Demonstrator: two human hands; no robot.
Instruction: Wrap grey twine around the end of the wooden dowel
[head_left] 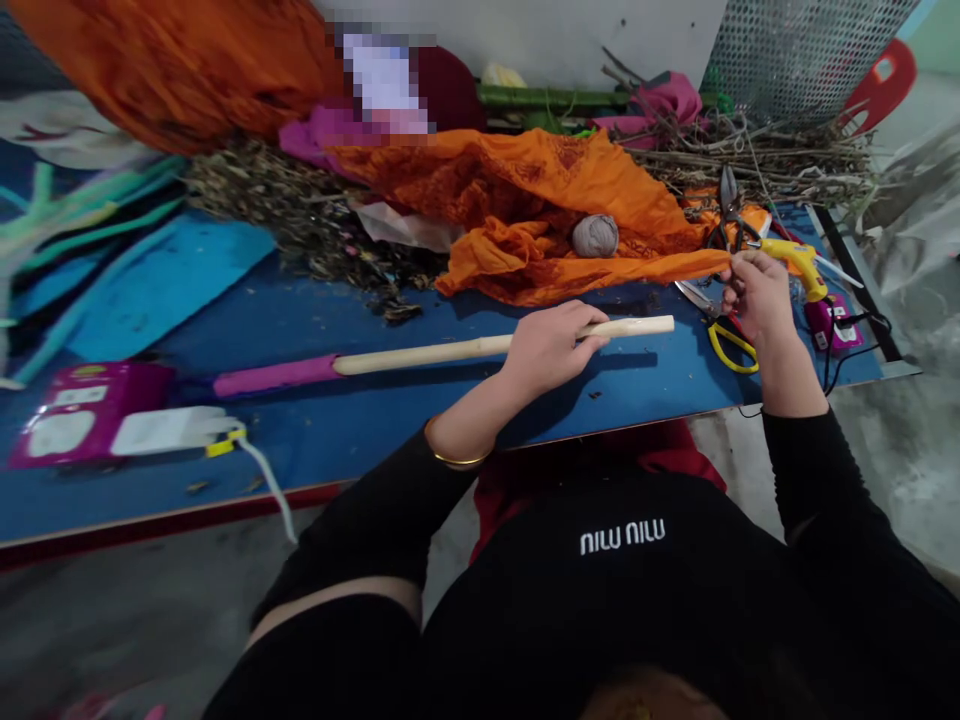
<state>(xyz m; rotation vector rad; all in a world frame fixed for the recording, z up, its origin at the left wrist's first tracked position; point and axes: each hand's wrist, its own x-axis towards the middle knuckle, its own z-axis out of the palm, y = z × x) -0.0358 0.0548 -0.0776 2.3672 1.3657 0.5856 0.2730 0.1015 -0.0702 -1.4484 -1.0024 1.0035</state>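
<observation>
My left hand [551, 345] is wrapped round a pale wooden stick [420, 355], near its right end. The stick's left end is covered in magenta wrapping [277, 376]. In a pinch, my right hand [761, 290] has hold of the right corner of an orange cloth [525, 175]. That corner is drawn out into a narrow strip, while the rest lies bunched at the back of the table. A grey ball of yarn [595, 236] rests on the cloth. Beside my right hand lie yellow-handled scissors [733, 346], partly hidden by it, and dark-handled shears [730, 215].
A yellow glue gun [796, 262] and a purple box with cables [834, 325] lie right on the blue table [390, 410]. At left are another purple box [94, 410], a blue sheet [180, 285] and green-blue strips [90, 240]. Dried plant matter [277, 210] and twigs [765, 150] line the back.
</observation>
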